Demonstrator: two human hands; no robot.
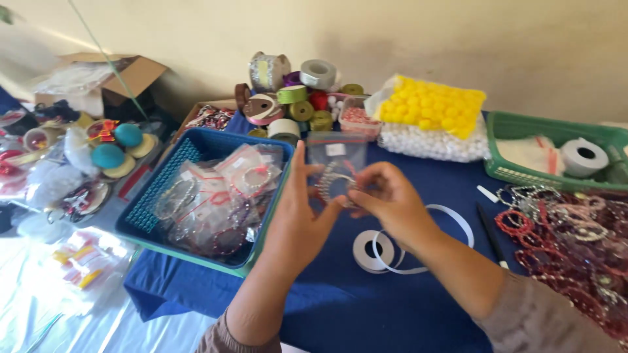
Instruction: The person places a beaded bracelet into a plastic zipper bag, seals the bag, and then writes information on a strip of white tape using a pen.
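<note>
My left hand (pixel 297 222) and my right hand (pixel 386 199) are raised together above the blue cloth (pixel 366 301). Between them they hold a small clear zip bag (pixel 337 157) with a silver-grey bead bracelet (pixel 330 186) at its mouth. The fingers of both hands pinch the bag and the bracelet. Just left of my left hand stands a blue basket (pixel 163 189) full of bagged bracelets (pixel 216 196). Under my right hand a roll of white ribbon (pixel 374 252) lies partly unwound.
Spools of ribbon and tape (pixel 288 98) pile up at the back. Bags of yellow and white balls (pixel 428 121) lie next to a green basket (pixel 523 176). Loose red and silver bracelets (pixel 562 235) cover the right. A cardboard box (pixel 108 78) and trinkets sit far left.
</note>
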